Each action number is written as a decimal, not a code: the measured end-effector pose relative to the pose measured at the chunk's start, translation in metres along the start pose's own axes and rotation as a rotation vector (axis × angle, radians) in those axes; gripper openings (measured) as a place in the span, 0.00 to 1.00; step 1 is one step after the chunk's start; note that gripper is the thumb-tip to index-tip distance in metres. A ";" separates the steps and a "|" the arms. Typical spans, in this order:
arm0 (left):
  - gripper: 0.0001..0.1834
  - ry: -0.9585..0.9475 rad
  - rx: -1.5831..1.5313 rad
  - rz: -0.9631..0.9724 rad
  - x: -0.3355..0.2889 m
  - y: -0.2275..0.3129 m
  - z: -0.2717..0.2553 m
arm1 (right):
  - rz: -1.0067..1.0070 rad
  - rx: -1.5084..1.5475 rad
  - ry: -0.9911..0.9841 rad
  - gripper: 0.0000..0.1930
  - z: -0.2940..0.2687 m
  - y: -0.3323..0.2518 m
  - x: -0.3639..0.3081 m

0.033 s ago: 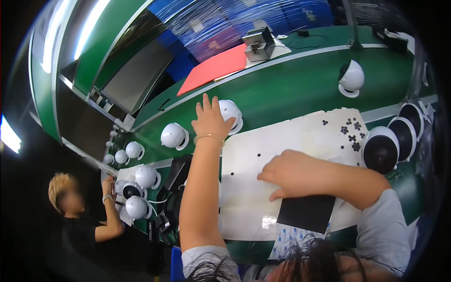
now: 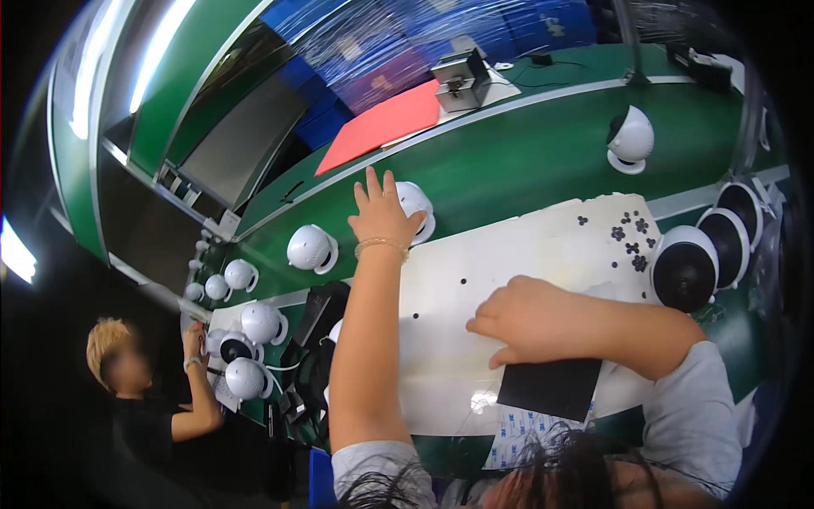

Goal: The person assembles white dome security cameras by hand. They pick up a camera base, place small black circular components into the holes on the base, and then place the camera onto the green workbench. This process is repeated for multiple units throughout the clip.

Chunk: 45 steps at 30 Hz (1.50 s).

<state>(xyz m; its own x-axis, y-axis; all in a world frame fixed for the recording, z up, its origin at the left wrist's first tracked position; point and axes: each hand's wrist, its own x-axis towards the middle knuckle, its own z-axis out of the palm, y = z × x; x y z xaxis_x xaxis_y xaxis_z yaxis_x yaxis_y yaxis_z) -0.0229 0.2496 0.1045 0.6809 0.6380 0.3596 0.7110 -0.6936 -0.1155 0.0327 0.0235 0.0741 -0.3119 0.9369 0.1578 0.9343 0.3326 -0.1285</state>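
My left hand point(image 2: 381, 217) reaches out with its fingers spread, the thumb beside a white ball-shaped camera point(image 2: 415, 204) on a round foot. It partly covers that device; whether the palm touches it I cannot tell. Low over the white board point(image 2: 441, 365) is my right hand point(image 2: 526, 316), fingers loosely stretched to the left and thumb apart, with nothing visible in it. Just below its wrist lies a black sheet point(image 2: 551, 386), overlapping a printed backing sheet point(image 2: 517, 433). Two small black dots point(image 2: 464, 281) sit on the board between my hands.
More black pads point(image 2: 632, 248) cluster at the board's far right corner. Several white devices with black faces point(image 2: 685, 276) stand to its right. Others stand along the green belt point(image 2: 509, 161), including a white camera point(image 2: 631, 140) at far right. A co-worker point(image 2: 161, 382) handles devices at left.
The scene has shifted slightly left in view. My left hand keeps nearly the same place and pose; my right hand has barely moved.
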 end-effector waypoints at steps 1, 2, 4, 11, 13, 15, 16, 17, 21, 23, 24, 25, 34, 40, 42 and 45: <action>0.49 0.004 0.006 -0.021 0.009 0.009 0.016 | 0.002 -0.008 -0.015 0.20 0.002 -0.002 -0.008; 0.51 -0.008 -0.004 -0.031 0.016 0.017 0.028 | 0.008 -0.017 -0.029 0.20 0.003 -0.003 -0.018; 0.54 -0.029 -0.018 -0.063 0.022 0.024 0.045 | -0.005 -0.018 -0.016 0.20 0.006 -0.008 -0.033; 0.47 0.164 -0.225 0.010 0.013 0.018 0.069 | 0.013 0.096 0.297 0.24 0.009 -0.011 -0.085; 0.46 0.401 -0.363 0.029 0.001 0.023 0.055 | 0.177 0.044 0.310 0.25 0.003 -0.012 -0.099; 0.47 0.599 -0.523 0.055 -0.018 0.032 0.035 | 0.268 0.103 0.116 0.26 0.009 -0.015 -0.104; 0.48 0.688 -0.613 0.079 -0.026 0.040 0.022 | 0.313 0.123 0.022 0.26 0.010 -0.016 -0.108; 0.50 0.727 -0.734 0.124 -0.036 0.045 0.013 | 0.288 0.181 0.070 0.25 0.014 -0.019 -0.107; 0.56 0.435 -1.257 0.076 -0.109 0.058 -0.013 | 0.205 0.576 0.027 0.21 0.010 -0.029 -0.103; 0.58 0.214 -1.655 0.080 -0.143 0.064 -0.010 | 0.094 0.611 0.043 0.20 0.014 -0.028 -0.108; 0.59 0.157 -1.739 0.071 -0.158 0.067 -0.007 | 0.032 0.665 0.065 0.20 0.015 -0.029 -0.112; 0.60 0.091 -1.823 0.067 -0.169 0.070 0.001 | -0.026 0.719 0.093 0.20 0.016 -0.029 -0.117; 0.63 -0.088 -2.041 0.065 -0.222 0.101 0.027 | 0.613 1.570 0.435 0.22 0.034 -0.042 -0.141; 0.58 -0.205 -1.669 0.191 -0.224 0.088 0.035 | 0.599 1.524 0.567 0.23 0.031 -0.021 -0.144; 0.54 -0.299 -1.583 0.187 -0.235 0.084 0.025 | 0.561 1.488 0.589 0.19 0.020 -0.024 -0.142; 0.43 -0.369 -1.054 0.392 -0.236 0.050 -0.003 | 0.605 1.423 0.508 0.18 -0.002 -0.019 -0.140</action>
<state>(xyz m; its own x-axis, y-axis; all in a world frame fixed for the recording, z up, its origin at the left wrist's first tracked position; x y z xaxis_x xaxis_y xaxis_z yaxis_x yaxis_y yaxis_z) -0.1482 0.0630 0.0161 0.9525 0.2588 0.1606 0.0645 -0.6866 0.7242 0.0587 -0.1147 0.0564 0.3762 0.9265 0.0028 -0.1032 0.0449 -0.9936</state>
